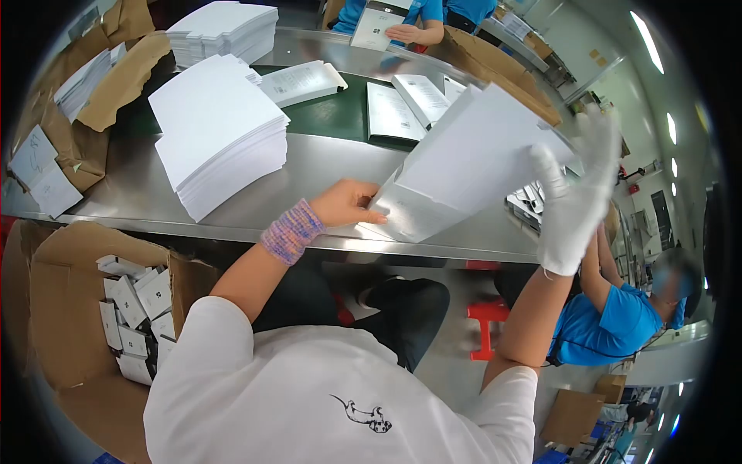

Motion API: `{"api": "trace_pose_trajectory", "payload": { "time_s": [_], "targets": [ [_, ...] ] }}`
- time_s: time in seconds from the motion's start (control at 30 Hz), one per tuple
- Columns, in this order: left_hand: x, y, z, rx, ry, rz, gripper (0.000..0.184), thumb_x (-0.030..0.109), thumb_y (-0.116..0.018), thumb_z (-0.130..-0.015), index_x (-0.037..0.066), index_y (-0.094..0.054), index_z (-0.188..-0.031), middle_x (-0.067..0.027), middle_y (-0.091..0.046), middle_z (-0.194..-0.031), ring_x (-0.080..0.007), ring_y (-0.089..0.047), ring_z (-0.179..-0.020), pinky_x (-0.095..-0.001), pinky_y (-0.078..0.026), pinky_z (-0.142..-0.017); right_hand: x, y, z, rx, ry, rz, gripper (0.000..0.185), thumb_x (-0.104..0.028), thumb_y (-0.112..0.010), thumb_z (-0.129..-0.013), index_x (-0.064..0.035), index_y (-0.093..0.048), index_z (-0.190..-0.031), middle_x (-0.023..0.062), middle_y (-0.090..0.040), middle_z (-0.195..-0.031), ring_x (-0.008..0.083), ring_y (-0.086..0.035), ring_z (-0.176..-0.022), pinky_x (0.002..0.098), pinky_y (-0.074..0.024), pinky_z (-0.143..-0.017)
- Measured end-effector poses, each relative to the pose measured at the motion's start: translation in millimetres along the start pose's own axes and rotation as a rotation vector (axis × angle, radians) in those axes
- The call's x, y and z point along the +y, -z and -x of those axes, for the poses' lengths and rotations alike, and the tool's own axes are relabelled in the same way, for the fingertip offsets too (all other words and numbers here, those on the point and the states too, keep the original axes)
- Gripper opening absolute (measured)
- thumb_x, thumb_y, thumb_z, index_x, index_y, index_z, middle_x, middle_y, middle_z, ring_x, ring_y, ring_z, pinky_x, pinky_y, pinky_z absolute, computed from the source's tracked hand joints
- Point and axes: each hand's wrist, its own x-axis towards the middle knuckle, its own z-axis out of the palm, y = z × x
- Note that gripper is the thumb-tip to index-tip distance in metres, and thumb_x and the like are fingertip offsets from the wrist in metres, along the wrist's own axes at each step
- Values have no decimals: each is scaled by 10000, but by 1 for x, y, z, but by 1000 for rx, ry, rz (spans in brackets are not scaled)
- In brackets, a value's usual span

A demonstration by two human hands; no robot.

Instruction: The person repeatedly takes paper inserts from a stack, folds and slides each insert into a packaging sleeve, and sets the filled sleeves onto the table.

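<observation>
My bare left hand (352,204), below a knitted wristband (293,230), grips the lower left corner of a white carton (471,158) with thumb and fingers. The carton is tilted over the metal table's front part, its broad blank panel facing me. My right hand (576,189), in a white glove, is raised at the carton's right side. Its fingers are stretched up and the thumb stands apart, close to the panel; whether it touches cannot be made out. To the left stands a tall stack of flat white cartons (220,127).
Printed white boxes (417,100) lie on the green belt (328,116). Another carton stack (222,31) stands behind. At lower left, an open cardboard box (69,301) holds several small white boxes. Co-workers in blue sit opposite (429,15) and at right (610,325); a red stool (487,325) is below.
</observation>
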Motion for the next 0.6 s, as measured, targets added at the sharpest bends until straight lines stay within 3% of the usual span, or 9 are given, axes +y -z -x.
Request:
{"api": "trace_pose_trajectory", "payload": {
  "time_s": [0.03,0.1,0.17,0.23,0.27,0.37,0.47,0.5,0.6],
  "targets": [
    [-4,1,-1,7,6,-54,460,113,-742,-856,-26,-583,-1265,-97,-654,-1184,-161,-591,-1087,-323,-462,-976,-5,-1,-6,131,218,140,471,-104,-742,-820,-23,-568,-1250,125,-659,-1102,184,-607,-1063,304,-477,-861],
    [-9,3,2,5,16,-56,470,122,-743,-857,-28,-576,-1271,-98,-649,-1192,-161,-587,-1093,-322,-463,-975,-6,-2,-9,-267,363,326,296,-64,-698,-805,-32,-637,-1093,106,-679,-962,197,-652,-887,324,-506,-730],
    [-12,6,2,-11,2,57,480,130,-745,-857,-28,-570,-1275,-100,-642,-1200,-162,-583,-1102,-321,-463,-976,7,-34,20,-538,302,512,120,-27,-555,-795,-52,-607,-900,113,-576,-725,282,-589,-746,382,-489,-779],
    [-16,8,5,14,15,-2,467,121,-736,-863,-29,-568,-1272,-96,-643,-1189,-160,-586,-1091,-319,-465,-971,35,-76,70,-382,464,346,109,-20,-519,-803,-95,-582,-851,84,-571,-684,308,-579,-697,473,-408,-1012],
    [-18,7,4,31,13,-26,460,116,-731,-866,-30,-567,-1270,-94,-643,-1184,-159,-587,-1086,-317,-466,-968,31,-72,72,-379,351,258,98,-43,-520,-827,-116,-582,-848,59,-607,-677,298,-606,-693,474,-407,-1025],
    [-19,-4,8,127,-121,150,370,196,-750,-855,-33,-645,-1125,-62,-683,-932,-136,-621,-891,-296,-509,-818,7,-60,78,-474,276,336,48,-88,-587,-849,-130,-589,-872,23,-672,-751,257,-645,-740,488,-405,-1036],
    [8,-9,23,181,-55,60,341,146,-719,-872,-36,-632,-1147,-58,-680,-976,-138,-621,-927,-301,-502,-839,8,-56,85,-340,283,154,145,-135,-657,-840,-144,-623,-981,11,-698,-921,240,-657,-856,500,-395,-1043],
    [5,-6,33,208,-21,82,321,125,-706,-873,-34,-633,-1143,-66,-674,-1017,-141,-617,-952,-305,-499,-852,5,-54,90,-178,280,110,289,-153,-700,-828,-148,-629,-1108,48,-673,-1088,263,-640,-980,509,-391,-1043],
    [33,-1,79,457,-3,148,262,53,-677,-856,-17,-652,-1107,-95,-649,-1138,-161,-615,-1007,-330,-497,-875,13,-47,105,-6,138,8,369,-165,-725,-808,-109,-623,-1158,123,-640,-1156,311,-605,-1066,470,-449,-969]
  ]
}}
